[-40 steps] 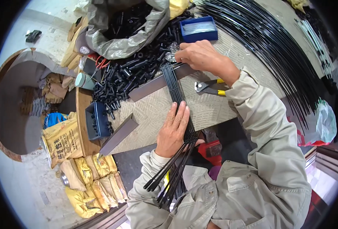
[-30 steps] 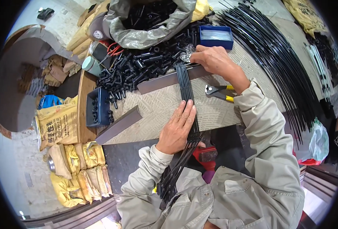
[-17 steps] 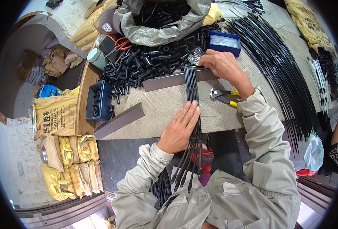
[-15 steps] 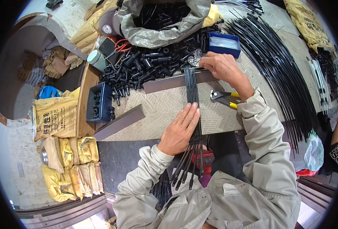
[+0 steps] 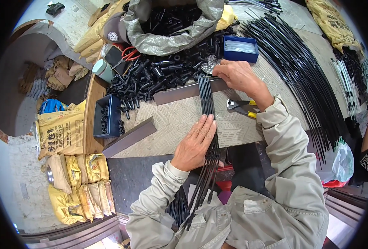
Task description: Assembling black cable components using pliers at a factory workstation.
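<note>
A row of thin black rods (image 5: 207, 97) runs side by side over the bench, across a grey metal bar (image 5: 175, 94), and past the near edge. My left hand (image 5: 194, 143) lies over them at that edge, fingers stretched along the top and the thumb tip showing on their right, lower down. My right hand (image 5: 239, 76) is at the far ends of the rods, above the bar, with thumb and fingers pinched. Whatever sits between those fingertips is too small to make out. Beside the right wrist lie end-cutting pliers (image 5: 242, 107) with yellow-and-black handles.
Black plastic fittings (image 5: 146, 79) are heaped behind the bar, under an open woven sack (image 5: 171, 45). A blue box (image 5: 241, 50) holds thin clear strips. Long black rods (image 5: 296, 79) lie at right. Another bar (image 5: 130, 137) and a blue bin (image 5: 108, 116) stand left.
My right hand has shifted slightly left, closer to the rods' far ends. The rods' near ends have swung left, and some reach closer to me. My left hand stays on them.
</note>
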Available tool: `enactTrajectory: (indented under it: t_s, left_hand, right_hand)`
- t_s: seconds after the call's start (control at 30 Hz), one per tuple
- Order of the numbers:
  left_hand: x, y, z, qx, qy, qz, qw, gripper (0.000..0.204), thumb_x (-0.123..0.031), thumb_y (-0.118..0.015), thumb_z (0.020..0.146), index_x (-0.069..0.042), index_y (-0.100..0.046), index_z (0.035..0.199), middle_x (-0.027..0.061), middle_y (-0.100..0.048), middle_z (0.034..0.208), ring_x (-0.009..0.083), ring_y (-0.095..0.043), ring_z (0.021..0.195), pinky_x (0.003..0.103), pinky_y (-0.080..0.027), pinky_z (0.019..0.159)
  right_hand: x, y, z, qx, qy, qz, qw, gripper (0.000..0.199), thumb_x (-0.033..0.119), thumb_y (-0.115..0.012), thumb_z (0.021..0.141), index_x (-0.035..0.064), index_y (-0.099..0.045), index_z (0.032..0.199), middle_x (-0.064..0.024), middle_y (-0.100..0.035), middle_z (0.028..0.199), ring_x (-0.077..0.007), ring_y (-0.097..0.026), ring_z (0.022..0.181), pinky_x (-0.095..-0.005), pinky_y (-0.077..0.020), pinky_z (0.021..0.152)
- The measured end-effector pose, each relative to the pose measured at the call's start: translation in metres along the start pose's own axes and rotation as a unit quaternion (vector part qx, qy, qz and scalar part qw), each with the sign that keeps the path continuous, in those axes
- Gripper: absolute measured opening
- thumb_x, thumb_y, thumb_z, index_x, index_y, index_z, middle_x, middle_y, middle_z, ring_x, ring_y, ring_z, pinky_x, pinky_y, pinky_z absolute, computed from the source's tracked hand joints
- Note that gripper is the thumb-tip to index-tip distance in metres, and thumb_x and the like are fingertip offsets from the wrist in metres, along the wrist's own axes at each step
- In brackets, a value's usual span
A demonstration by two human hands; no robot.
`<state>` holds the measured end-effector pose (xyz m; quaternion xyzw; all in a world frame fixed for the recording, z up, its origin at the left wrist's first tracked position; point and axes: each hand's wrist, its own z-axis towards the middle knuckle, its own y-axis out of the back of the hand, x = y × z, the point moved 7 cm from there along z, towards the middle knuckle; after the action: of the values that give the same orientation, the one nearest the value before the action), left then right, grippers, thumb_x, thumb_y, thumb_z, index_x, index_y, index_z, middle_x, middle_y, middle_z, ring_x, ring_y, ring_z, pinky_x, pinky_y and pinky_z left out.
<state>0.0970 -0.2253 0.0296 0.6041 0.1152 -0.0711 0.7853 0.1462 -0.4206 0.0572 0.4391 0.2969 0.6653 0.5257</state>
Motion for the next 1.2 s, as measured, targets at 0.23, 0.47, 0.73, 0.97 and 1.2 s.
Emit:
enactTrajectory:
  t_s: [0.23, 0.47, 0.73, 0.97, 1.2]
  left_hand:
    - [0.0, -0.002, 0.0, 0.008, 0.007, 0.015, 1.0, 0.096, -0.059, -0.059, 0.066, 0.008, -0.032, 0.129, 0.0235, -0.03, 0.136, 0.0366, -0.027, 0.129, 0.041, -0.028, 0.104]
    - [0.0, -0.004, 0.0, -0.006, 0.003, 0.026, 1.0, 0.098, -0.058, -0.064, 0.063, 0.009, -0.034, 0.128, 0.0247, -0.034, 0.133, 0.038, -0.031, 0.126, 0.04, -0.028, 0.104]
    - [0.004, -0.01, -0.003, 0.015, -0.003, 0.058, 0.998, 0.09, -0.055, -0.057, 0.069, 0.005, -0.032, 0.13, 0.0214, -0.03, 0.137, 0.0353, -0.028, 0.128, 0.041, -0.029, 0.103]
    - [0.0, -0.002, 0.002, 0.002, 0.013, 0.011, 1.0, 0.104, -0.062, -0.064, 0.054, 0.007, -0.036, 0.127, 0.0247, -0.033, 0.134, 0.038, -0.031, 0.126, 0.04, -0.028, 0.104]
    - [-0.002, -0.002, 0.002, 0.017, 0.009, 0.015, 1.0, 0.096, -0.061, -0.061, 0.062, 0.002, -0.036, 0.13, 0.0244, -0.03, 0.135, 0.0375, -0.029, 0.127, 0.041, -0.03, 0.103]
  right_hand:
    - [0.003, 0.001, 0.001, -0.005, 0.012, 0.008, 1.0, 0.01, 0.006, -0.056, 0.074, 0.0115, -0.062, 0.08, -0.0067, -0.059, 0.078, -0.0272, -0.061, 0.07, -0.0385, -0.0445, 0.056]
    - [0.002, -0.002, 0.0, 0.003, 0.0, -0.003, 1.0, 0.009, 0.008, -0.056, 0.075, 0.0111, -0.062, 0.08, -0.0073, -0.059, 0.078, -0.028, -0.06, 0.069, -0.0389, -0.0439, 0.056]
    - [0.005, -0.001, 0.002, -0.005, 0.022, -0.009, 1.0, 0.006, 0.013, -0.055, 0.079, 0.0121, -0.061, 0.081, -0.0047, -0.055, 0.073, -0.0264, -0.058, 0.065, -0.0373, -0.043, 0.053]
    - [0.004, -0.007, 0.004, -0.016, 0.035, -0.002, 0.999, 0.006, 0.012, -0.055, 0.08, 0.0126, -0.06, 0.082, -0.0044, -0.055, 0.075, -0.0268, -0.058, 0.066, -0.0378, -0.0428, 0.053]
    - [0.006, -0.01, 0.006, -0.047, 0.053, 0.03, 0.997, 0.012, 0.014, -0.056, 0.079, 0.0124, -0.055, 0.091, -0.0047, -0.057, 0.082, -0.0273, -0.059, 0.069, -0.038, -0.0442, 0.056]
